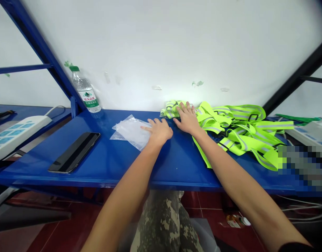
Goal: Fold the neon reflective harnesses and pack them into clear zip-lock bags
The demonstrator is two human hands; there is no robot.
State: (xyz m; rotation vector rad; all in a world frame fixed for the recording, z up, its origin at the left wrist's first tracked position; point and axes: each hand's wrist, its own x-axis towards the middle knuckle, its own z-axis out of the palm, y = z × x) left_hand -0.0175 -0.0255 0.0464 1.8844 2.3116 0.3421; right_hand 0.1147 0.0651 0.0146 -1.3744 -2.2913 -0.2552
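My left hand (158, 131) is spread with its thumb and fingers apart, at the right edge of a few clear plastic bags (133, 131) lying flat on the blue table. Toward the wall, my right hand (187, 118) reaches out with fingers stretched, resting on or just over a bagged bundle of yellow-green reflective straps (170, 109). Whether it presses on the bundle I cannot tell. To the right of that hand spreads a loose heap of neon straps (244, 134) with grey reflective stripes and black buckles.
A phone (74, 152) lies on the left of the blue table (173, 164). A water bottle (86, 91) stands against the wall. White power strips (19, 133) sit at both sides, and blue frame posts (45, 45) rise at the left.
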